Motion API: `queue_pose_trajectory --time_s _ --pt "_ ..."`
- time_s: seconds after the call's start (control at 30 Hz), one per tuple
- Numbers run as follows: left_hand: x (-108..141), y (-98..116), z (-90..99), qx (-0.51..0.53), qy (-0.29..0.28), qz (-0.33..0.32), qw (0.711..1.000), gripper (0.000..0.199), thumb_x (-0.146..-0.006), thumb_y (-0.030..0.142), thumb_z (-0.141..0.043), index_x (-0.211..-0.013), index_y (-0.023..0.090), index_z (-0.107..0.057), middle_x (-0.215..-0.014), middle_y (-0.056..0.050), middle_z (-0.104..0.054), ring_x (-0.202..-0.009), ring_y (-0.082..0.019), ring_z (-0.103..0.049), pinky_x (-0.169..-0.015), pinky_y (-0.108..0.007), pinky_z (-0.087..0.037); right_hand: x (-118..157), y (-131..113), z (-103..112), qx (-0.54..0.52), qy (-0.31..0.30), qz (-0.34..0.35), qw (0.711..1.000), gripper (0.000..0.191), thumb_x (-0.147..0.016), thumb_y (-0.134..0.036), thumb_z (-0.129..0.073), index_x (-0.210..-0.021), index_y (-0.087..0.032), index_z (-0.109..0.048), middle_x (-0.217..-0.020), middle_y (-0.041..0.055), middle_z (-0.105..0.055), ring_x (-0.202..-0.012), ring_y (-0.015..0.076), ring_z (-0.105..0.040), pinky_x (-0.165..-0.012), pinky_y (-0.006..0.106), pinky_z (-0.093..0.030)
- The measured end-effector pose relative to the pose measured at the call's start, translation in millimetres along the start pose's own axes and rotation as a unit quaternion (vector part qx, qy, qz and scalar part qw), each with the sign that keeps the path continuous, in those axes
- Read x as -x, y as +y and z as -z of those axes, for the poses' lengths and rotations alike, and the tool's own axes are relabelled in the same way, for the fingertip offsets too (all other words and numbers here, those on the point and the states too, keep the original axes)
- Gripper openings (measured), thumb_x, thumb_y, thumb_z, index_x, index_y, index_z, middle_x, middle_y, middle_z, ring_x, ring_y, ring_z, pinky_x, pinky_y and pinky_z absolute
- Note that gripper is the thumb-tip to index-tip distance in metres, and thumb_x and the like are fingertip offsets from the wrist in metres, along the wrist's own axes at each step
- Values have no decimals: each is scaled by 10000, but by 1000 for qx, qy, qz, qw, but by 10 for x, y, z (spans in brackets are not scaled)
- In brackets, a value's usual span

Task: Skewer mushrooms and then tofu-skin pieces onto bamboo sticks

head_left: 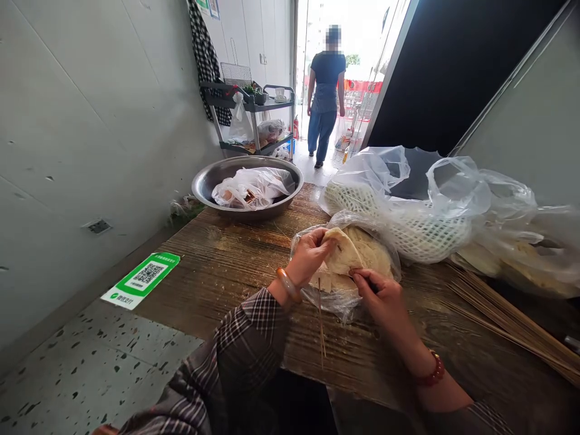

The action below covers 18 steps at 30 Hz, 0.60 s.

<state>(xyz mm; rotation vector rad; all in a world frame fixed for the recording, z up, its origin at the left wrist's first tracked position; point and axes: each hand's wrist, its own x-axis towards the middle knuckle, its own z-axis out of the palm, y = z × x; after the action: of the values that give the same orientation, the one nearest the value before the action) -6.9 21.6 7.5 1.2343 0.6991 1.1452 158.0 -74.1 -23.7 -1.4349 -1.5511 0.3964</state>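
Observation:
My left hand [312, 257] is closed on the upper left edge of a thin, pale round flatbread [345, 255], which it holds tilted up. At the bread's lower edge, the fingers of my right hand [380, 296] are pinched together; whether a skewer is also between them is hidden. A small dark mark shows on the bread near my left fingertips. Beneath both hands, more flatbreads [374, 254] lie in an opened clear plastic bag [347, 305]. A couple of thin wooden skewers [322, 335] rest on the table, pointing towards me from the bag.
A bundle of skewers [512, 320] lies on the wooden table [217, 266] at right. Plastic bags [421, 232] with netted contents stand behind. A metal basin [199, 187] holds a bagged item. A QR-code card [142, 281] lies left. Beyond, a person [326, 90] stands near a cart [272, 109].

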Motion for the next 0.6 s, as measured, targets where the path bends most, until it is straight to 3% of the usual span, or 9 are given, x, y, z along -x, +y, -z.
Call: queue_pose_trajectory --time_s 0.17,0.4,0.6 --pt "-10 -38 17 1 18 8 1000 317 -726 419 -772 -835 140 -671 -758 1 -625 -691 -107 -518 -638 -214 -416 -2 -2 0 -1 1 -8 1000 282 -916 -417 -595 -874 -209 -781 -799 48 -790 -663 223 -723 -677 331 -580" --pt "-47 -104 45 72 23 59 995 419 -658 462 -835 -845 126 -669 -750 -10 -657 -666 -112 -570 -635 -222 -450 -2 7 -12 -30 12 3 999 240 -892 -400 -628 -894 -229 -797 -943 67 -811 -868 278 -769 -822 404 -611" --pt "-39 -80 38 77 36 57 995 442 -624 449 -870 -837 120 -666 -746 -12 -654 -664 -104 -565 -625 -217 -443 1 3 -4 -31 13 -3 999 244 -891 -374 -621 -930 -217 -804 -976 79 -808 -908 283 -771 -850 418 -609"
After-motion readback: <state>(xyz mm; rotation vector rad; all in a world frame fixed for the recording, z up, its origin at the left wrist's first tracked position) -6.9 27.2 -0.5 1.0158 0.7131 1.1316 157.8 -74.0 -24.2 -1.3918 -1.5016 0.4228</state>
